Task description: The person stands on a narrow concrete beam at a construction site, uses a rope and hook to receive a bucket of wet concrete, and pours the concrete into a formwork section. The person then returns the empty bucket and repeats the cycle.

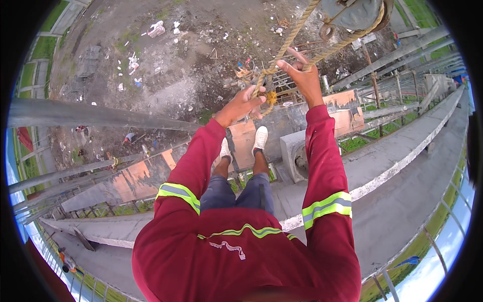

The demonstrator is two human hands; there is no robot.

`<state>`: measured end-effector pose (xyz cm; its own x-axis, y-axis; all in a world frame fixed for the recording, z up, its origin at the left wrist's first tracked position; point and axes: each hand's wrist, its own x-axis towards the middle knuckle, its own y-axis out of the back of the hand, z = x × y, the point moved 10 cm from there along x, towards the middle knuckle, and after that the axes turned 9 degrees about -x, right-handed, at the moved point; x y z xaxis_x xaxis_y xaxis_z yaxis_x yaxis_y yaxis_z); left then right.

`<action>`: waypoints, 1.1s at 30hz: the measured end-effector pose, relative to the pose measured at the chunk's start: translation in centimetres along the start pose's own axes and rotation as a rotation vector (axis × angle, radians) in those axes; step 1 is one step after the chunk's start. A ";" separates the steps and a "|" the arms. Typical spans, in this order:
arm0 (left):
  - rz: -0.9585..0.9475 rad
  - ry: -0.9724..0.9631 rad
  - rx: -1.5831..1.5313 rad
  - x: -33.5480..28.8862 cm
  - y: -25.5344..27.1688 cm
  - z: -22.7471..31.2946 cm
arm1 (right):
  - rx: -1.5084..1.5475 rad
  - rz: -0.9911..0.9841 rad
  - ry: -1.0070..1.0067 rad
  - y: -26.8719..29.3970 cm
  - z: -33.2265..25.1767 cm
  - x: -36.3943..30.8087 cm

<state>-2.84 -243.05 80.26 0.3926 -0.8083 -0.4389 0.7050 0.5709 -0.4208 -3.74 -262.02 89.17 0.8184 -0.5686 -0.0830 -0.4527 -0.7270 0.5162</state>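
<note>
Left hand kinda curled round tan twisted-fibre rope; right hand loosely spread, can't tell if gripping. Strand slants far-right; right hand's nearer grey metal pulley.

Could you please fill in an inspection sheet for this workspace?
Surface: board with a worn, patchy face under the white shoes.
Job's things: thick rope, with a grey pulley at the top of the view.
Clutter: white litter scattered over the dirt ground below.
Hands: left hand holds the rope; right hand is at its other length, grip unclear.
Cables: nothing seen.
Surroundings: grey pole at left, concrete ledge at right.
</note>
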 end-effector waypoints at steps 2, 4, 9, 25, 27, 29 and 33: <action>-0.096 0.021 -0.209 -0.7 -1.6 -0.3 | 0.019 -0.074 -0.020 -1.0 0.5 0.6; -0.191 0.109 -0.439 -1.4 -2.6 -0.5 | -0.005 -0.112 0.006 -1.0 0.7 0.6; -0.220 0.025 -0.658 -4.4 -2.1 1.6 | -0.015 -0.135 -0.016 0.6 2.0 0.0; 0.185 -0.132 0.958 -13.6 6.1 11.0 | -0.098 -0.069 0.016 3.7 2.9 0.2; 0.212 -0.054 0.898 -13.6 8.6 12.1 | -0.086 -0.085 -0.006 4.4 3.0 -0.6; 0.157 0.076 0.722 -13.1 10.3 10.9 | -0.079 -0.101 -0.028 4.7 3.2 -1.2; -0.087 0.074 0.843 -10.6 8.8 4.5 | -0.146 -0.078 0.076 5.1 2.2 -1.7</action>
<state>1.81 -230.11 84.81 0.2981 -0.8159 -0.4954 0.9465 0.1856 0.2639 -8.26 -265.60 90.04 0.8758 -0.4781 -0.0659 -0.3354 -0.7012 0.6291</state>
